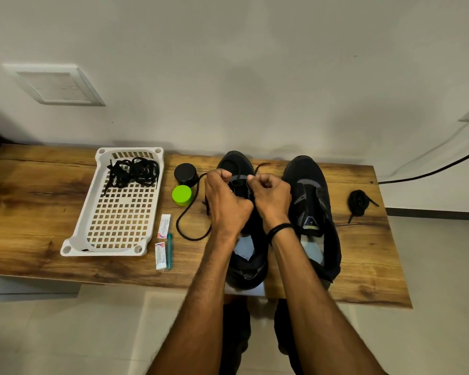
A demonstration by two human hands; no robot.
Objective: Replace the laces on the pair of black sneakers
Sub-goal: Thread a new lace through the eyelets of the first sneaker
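Two black sneakers stand toe-away on the wooden table (38, 212). Both my hands are over the left sneaker (234, 163) near its toe-end eyelets. My left hand (225, 201) pinches a black lace (187, 223) that loops off to the left across the table. My right hand (271, 196) pinches the lace's other end above the eyelets. The right sneaker (309, 190) has no lace in it. A tangle of black laces (133, 171) lies in the white basket (114, 234). Another bundled black lace (359, 201) lies at the right of the table.
A black round jar (185, 174) and a green cap (182, 195) sit between basket and left sneaker. Two small packets (161, 240) and a teal pen (169, 250) lie nearer the front edge. A black cable (431, 171) runs along the wall at right.
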